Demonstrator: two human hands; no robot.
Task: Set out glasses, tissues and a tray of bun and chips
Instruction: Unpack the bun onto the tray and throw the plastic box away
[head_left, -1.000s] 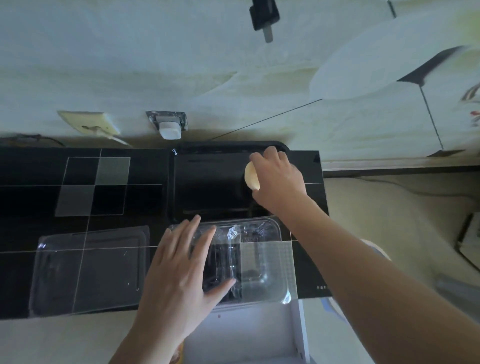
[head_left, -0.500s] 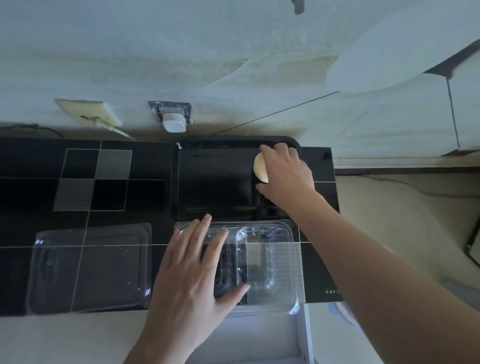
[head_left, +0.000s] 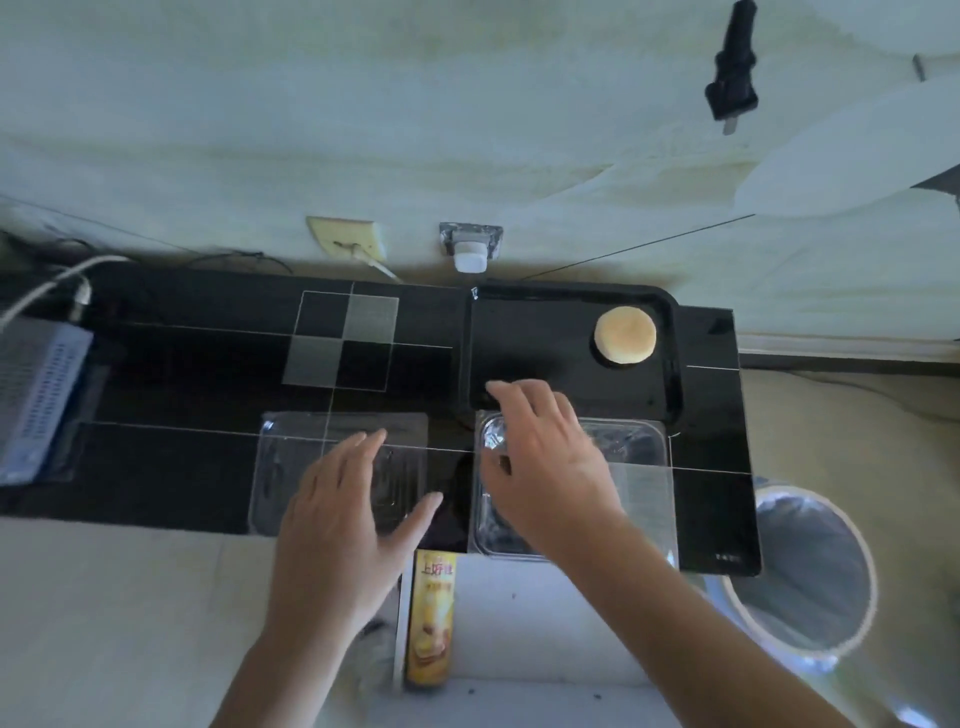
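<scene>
Here, the bun (head_left: 625, 334) lies alone in the far right corner of the black tray (head_left: 524, 338) on the black counter (head_left: 182, 364). Just nearer, the right hand (head_left: 545, 462) hovers with fingers spread and empty over a clear plastic container (head_left: 641, 467), whose contents I cannot tell. The left hand (head_left: 343, 525), open and empty, is over a clear lid (head_left: 291, 457), with a chips can (head_left: 431, 618) lying below the counter's edge.

A lived-in home, likely a snack corner: a glossy black checkered table (head_left: 208, 364) stands against a stained pale wall (head_left: 363, 130) carrying a yellowed wall socket (head_left: 345, 238) and a plugged-in adapter (head_left: 470, 249) at 12 o'clock, with a lined waste bin (head_left: 810, 571) at 4 o'clock and a chips can (head_left: 431, 618) at 6 o'clock
</scene>
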